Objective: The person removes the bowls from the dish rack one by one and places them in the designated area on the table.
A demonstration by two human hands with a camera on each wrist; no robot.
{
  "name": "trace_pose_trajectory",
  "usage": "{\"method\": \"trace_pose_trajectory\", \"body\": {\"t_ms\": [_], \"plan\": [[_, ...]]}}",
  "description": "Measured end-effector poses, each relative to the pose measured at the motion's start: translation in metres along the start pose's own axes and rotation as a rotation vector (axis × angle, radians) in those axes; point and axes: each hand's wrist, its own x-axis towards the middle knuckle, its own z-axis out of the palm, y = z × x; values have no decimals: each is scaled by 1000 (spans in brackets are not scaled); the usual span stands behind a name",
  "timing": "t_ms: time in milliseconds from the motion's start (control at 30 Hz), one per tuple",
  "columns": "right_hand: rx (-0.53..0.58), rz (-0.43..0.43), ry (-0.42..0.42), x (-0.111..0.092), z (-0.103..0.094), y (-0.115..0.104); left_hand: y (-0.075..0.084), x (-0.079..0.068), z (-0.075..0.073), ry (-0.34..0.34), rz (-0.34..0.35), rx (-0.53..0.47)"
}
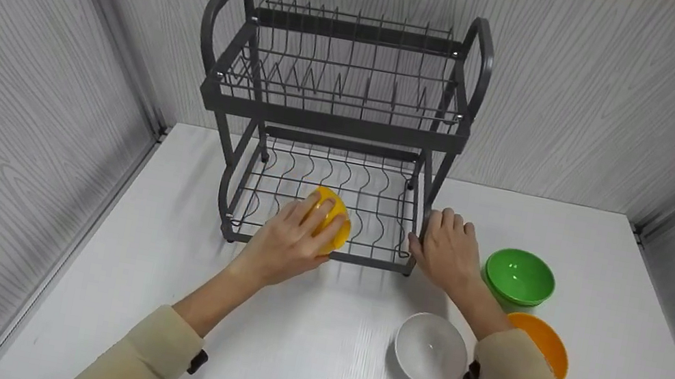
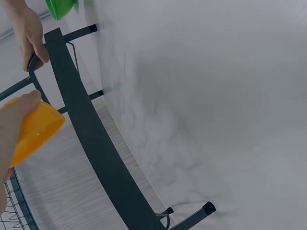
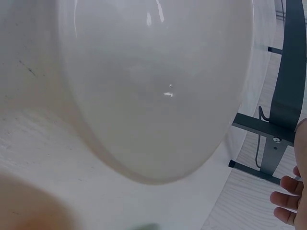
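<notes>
A two-tier dark metal dish rack (image 1: 334, 123) stands on the white table. My left hand (image 1: 294, 237) grips a yellow bowl (image 1: 338, 230) at the front of the rack's lower tier. The bowl is tipped on its side, and my fingers spread over its outside. In the left wrist view the same yellow bowl (image 2: 41, 132) shows beside the rack's dark front bar (image 2: 91, 129). At the rack's right front side, my right hand (image 1: 450, 251) holds the frame, thumb on the near side and fingers beyond it; in the left wrist view the right hand (image 2: 29, 38) is at the curved side tube.
A white bowl (image 1: 430, 352) sits upright in front of the rack, below my right forearm. Stacked green bowls (image 1: 520, 277) stand right of my right hand. An orange bowl (image 1: 543, 344) is partly hidden by my right sleeve. Grey wood-grain panels (image 1: 603, 97) enclose the table.
</notes>
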Motion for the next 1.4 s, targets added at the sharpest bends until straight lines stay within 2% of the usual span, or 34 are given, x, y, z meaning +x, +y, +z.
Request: {"method": "trace_pose_trajectory", "body": {"t_ms": [100,233,600,733,1033,1267,1400], "plan": [[16,4,18,-2,0,0,6,1,-2,-2,10,-24],[44,18,2,-4,-1,-1,12,3,-5,-13,24,-37],[118,34,-57,-15,-17,-2,28,6,-4,40,57,-75],[214,36,-55,-20,-23,-1,32,6,-5,53,73,-89],[430,-26,-56,-37,-40,3,39,7,-5,123,113,-105],[658,-57,-155,-47,-53,3,45,7,-8,139,145,-124],[753,-98,-193,-52,-60,2,48,7,-7,172,172,-125]]}}
